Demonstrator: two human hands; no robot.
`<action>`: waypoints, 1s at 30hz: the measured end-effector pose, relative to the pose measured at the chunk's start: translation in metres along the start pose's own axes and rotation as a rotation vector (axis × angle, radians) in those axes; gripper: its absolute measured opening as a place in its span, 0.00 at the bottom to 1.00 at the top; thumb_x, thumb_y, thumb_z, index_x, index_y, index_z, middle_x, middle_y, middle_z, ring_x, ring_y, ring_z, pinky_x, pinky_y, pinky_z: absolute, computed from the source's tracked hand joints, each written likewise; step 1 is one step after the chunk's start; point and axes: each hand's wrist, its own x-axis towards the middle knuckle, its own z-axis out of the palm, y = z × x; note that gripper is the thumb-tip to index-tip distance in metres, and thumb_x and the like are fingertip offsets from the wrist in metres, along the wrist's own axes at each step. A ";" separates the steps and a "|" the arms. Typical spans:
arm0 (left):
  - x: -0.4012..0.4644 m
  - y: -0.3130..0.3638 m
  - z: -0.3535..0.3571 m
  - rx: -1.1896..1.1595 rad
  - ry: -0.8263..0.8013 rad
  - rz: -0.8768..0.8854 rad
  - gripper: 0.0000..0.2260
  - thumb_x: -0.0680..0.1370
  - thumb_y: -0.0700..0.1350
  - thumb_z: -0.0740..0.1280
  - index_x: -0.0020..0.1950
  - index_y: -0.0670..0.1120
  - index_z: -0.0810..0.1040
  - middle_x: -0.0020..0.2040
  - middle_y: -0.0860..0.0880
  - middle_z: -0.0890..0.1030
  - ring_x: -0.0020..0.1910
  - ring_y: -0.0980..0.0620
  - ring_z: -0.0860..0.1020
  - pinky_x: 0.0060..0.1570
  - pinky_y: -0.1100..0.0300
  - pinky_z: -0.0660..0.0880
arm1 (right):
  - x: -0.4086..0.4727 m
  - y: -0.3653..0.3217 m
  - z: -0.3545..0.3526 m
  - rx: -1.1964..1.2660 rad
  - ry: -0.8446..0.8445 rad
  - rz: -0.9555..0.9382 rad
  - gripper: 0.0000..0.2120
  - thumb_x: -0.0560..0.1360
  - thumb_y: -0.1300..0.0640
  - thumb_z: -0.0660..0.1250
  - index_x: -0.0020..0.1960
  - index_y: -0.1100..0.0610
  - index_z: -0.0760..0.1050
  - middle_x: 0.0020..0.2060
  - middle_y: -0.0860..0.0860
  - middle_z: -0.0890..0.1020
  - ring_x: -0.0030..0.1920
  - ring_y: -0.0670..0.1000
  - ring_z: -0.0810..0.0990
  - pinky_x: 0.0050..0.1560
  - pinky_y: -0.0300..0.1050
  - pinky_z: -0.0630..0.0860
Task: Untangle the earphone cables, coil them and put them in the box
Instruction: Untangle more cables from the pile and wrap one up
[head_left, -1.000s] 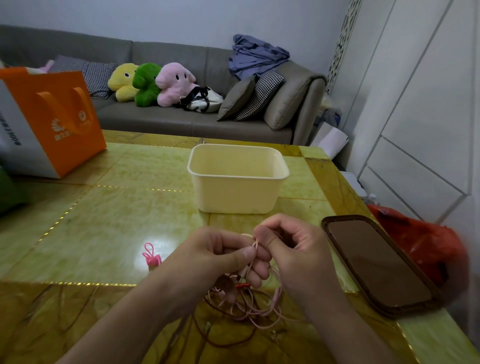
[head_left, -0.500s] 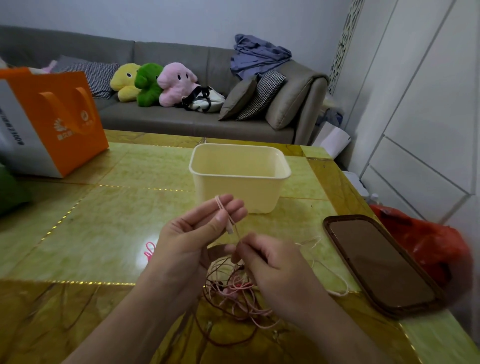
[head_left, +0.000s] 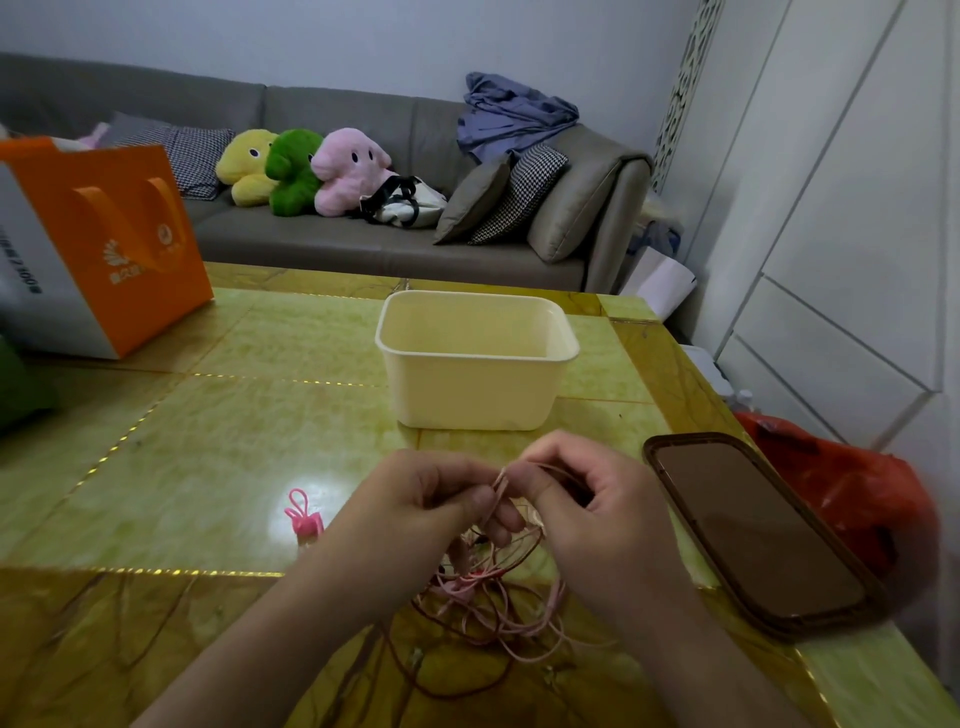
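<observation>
A tangle of pink and dark red earphone cables (head_left: 498, 608) lies on the green table (head_left: 218, 441) near its front edge. My left hand (head_left: 431, 499) and my right hand (head_left: 592, 499) meet just above the tangle, and both pinch the same pink strand between thumb and fingers. Loops of cable hang from the hands down to the pile. Beyond the hands stands a cream plastic box (head_left: 475, 358), open at the top, with nothing visible inside it.
A small pink clip (head_left: 304, 517) lies left of my hands. A brown-rimmed phone (head_left: 753, 530) lies face up on the right, by the table's edge. An orange paper bag (head_left: 104, 244) stands at the far left. A red plastic bag (head_left: 852, 493) sits beyond the right edge.
My left hand has come down from its raised position and my right hand has risen to meet it. Both now pinch the strand close together.
</observation>
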 end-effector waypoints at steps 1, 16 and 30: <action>-0.001 0.001 0.000 -0.052 -0.022 -0.030 0.12 0.83 0.31 0.65 0.54 0.42 0.87 0.42 0.43 0.87 0.40 0.50 0.84 0.34 0.53 0.78 | 0.001 0.000 -0.001 -0.007 0.017 0.004 0.11 0.80 0.60 0.73 0.39 0.54 0.81 0.30 0.46 0.82 0.30 0.42 0.77 0.32 0.36 0.72; -0.001 0.009 0.003 -0.672 0.242 -0.038 0.13 0.75 0.40 0.71 0.58 0.41 0.87 0.56 0.40 0.88 0.56 0.48 0.87 0.32 0.61 0.81 | -0.001 0.008 0.018 -0.090 -0.262 0.056 0.10 0.85 0.55 0.66 0.45 0.50 0.79 0.32 0.54 0.77 0.30 0.46 0.70 0.34 0.56 0.69; -0.002 0.001 0.002 0.038 0.014 -0.020 0.11 0.83 0.36 0.68 0.55 0.48 0.89 0.43 0.45 0.89 0.45 0.47 0.87 0.34 0.51 0.81 | 0.001 0.000 -0.002 0.045 -0.027 0.005 0.11 0.80 0.64 0.73 0.39 0.57 0.81 0.29 0.44 0.81 0.29 0.41 0.78 0.32 0.33 0.72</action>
